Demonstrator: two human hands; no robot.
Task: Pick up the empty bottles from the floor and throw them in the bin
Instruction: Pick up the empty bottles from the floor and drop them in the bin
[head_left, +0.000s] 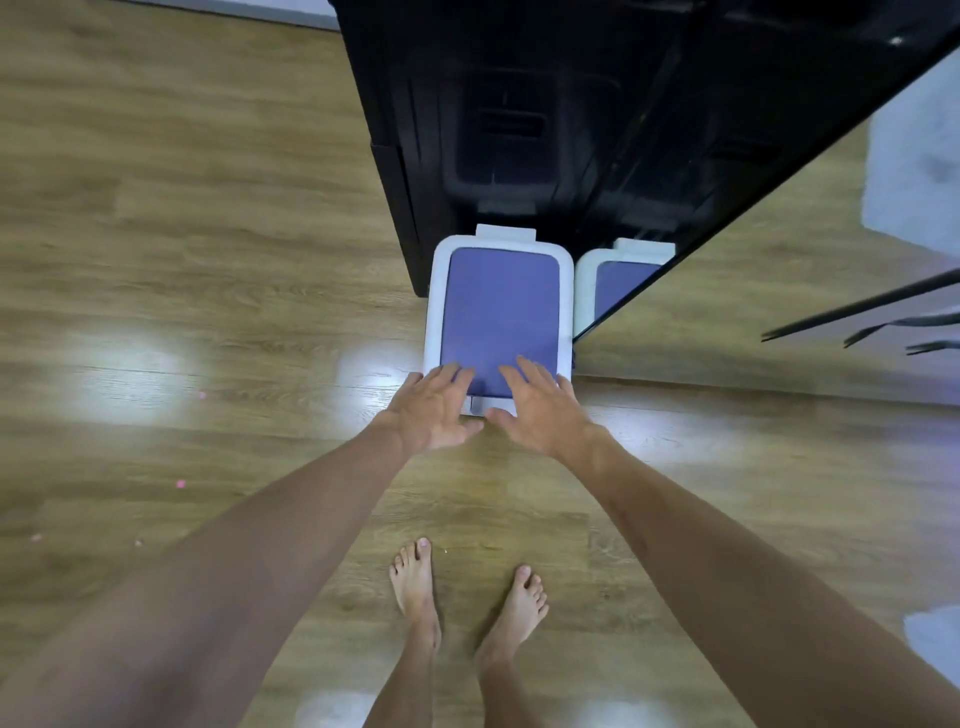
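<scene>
On the wood floor (208, 234), against a black cabinet (493, 130), the bin (498, 306) is sitting lid-down while we are laying left hand (434, 410) and right hand (537, 410) flat and empty on its near edge; with no bottles showing, pressing risks tipping it.
</scene>
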